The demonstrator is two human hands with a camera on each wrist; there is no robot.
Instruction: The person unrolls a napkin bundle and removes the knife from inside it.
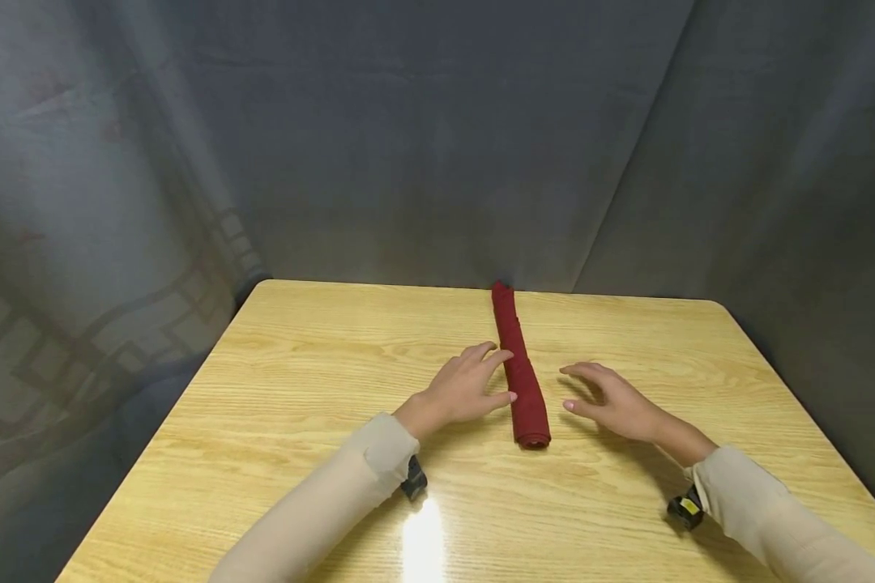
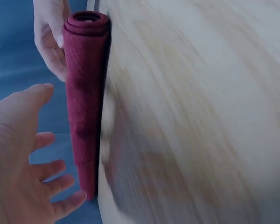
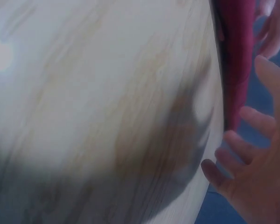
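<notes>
A dark red cloth rolled into a long tube (image 1: 521, 380) lies on the wooden table (image 1: 313, 364), running from the far edge toward me. My left hand (image 1: 497, 376) sits just left of the roll, with straightened fingers and thumb touching its side. My right hand (image 1: 573, 389) hovers a little to the right of the roll, fingers spread, holding nothing. In the left wrist view the roll (image 2: 84, 107) is seen end-on, with the left hand (image 2: 39, 135) spread beside it. The right wrist view shows the roll (image 3: 235, 60) beyond the spread right hand (image 3: 261, 107).
A grey fabric backdrop (image 1: 437, 146) hangs close behind the table's far edge and down both sides. Small black cameras are strapped at the left wrist (image 1: 413, 482) and right wrist (image 1: 685, 508). A lamp glare (image 1: 423, 538) shines on the near tabletop.
</notes>
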